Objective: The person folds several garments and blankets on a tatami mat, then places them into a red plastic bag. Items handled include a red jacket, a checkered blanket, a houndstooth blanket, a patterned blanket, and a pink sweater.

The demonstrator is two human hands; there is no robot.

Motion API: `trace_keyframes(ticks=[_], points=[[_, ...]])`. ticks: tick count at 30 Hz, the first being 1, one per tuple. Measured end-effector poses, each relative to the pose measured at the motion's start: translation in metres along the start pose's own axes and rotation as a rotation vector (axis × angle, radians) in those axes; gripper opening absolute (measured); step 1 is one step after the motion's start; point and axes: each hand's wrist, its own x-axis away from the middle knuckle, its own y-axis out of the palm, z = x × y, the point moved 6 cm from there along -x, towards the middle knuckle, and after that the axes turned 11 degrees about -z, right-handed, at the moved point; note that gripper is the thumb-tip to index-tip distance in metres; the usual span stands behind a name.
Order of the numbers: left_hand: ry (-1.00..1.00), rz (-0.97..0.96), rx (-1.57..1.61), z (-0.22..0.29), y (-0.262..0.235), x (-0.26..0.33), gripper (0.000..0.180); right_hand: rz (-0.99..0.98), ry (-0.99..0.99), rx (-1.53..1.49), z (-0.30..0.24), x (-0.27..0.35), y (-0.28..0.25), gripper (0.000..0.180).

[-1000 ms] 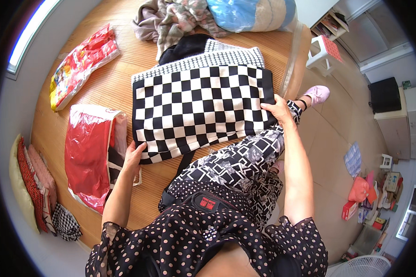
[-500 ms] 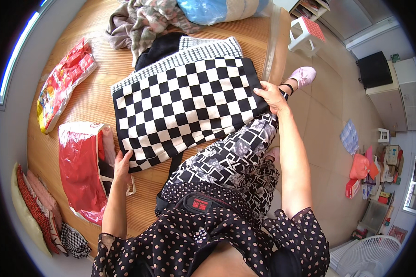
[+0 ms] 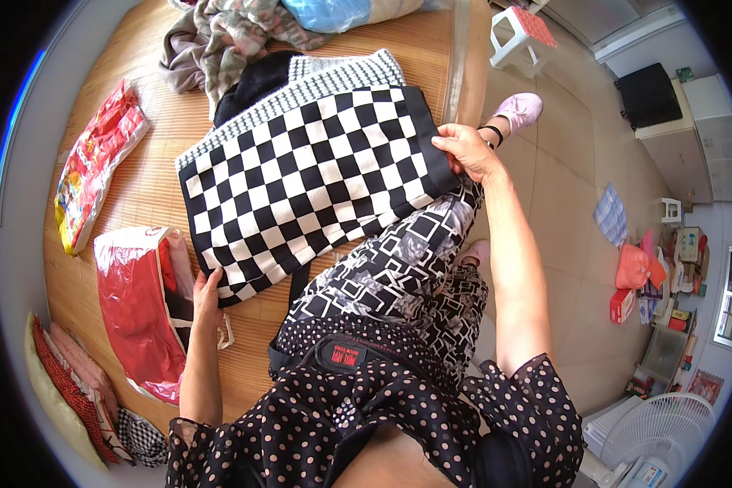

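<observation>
A black-and-white checkered knit garment (image 3: 301, 175) lies spread flat before me, with a plain black band along its right edge. My left hand (image 3: 207, 294) grips its lower left corner, thumb on top. At the right end, my right hand (image 3: 468, 153) pinches the black band between thumb and fingers; some fingertips are hidden beneath. Under the far edge shows a white knit piece with dark flecks (image 3: 346, 73), and beside that a black fuzzy cloth (image 3: 256, 85). The garment's near edge lies close to my patterned trousers (image 3: 382, 264).
A red-and-white plastic bag (image 3: 134, 313) lies by my left forearm, a colourful bag (image 3: 98, 175) farther off. Crumpled patterned fabric (image 3: 244, 41) and a blue plastic bundle (image 3: 350, 12) sit at the far side. Folded cushions (image 3: 69, 390) lean lower left; a stool (image 3: 522, 41) stands right.
The whole view has shifted slightly, so most things sit a little farther left. Both hands keep their hold on the checkered garment, which stays spread out.
</observation>
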Motion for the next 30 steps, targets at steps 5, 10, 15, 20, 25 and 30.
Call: trace_keyframes(ticks=[5, 10, 15, 20, 25, 30], points=[[0.020, -0.018, 0.008, 0.002, 0.005, -0.001, 0.037, 0.059, -0.058, 0.004, -0.002, -0.004, 0.016, 0.027], [0.041, -0.043, -0.006, 0.004, 0.004, 0.008, 0.038, 0.170, -0.136, 0.234, 0.011, -0.019, -0.004, 0.026], [0.035, -0.147, 0.112, 0.008, 0.019, 0.015, 0.038, 0.221, 0.024, 0.225, 0.004, -0.021, -0.012, 0.022], [0.011, -0.077, 0.207, 0.012, 0.021, 0.018, 0.038, 0.217, 0.040, 0.312, 0.030, -0.032, -0.023, 0.020], [0.009, -0.136, 0.270, 0.013, 0.019, 0.012, 0.033, 0.068, 0.010, -0.048, 0.013, -0.017, 0.003, 0.020], [0.408, -0.027, -0.353, 0.046, 0.043, 0.006, 0.055, 0.026, -0.088, 0.005, -0.016, -0.024, 0.035, 0.028]])
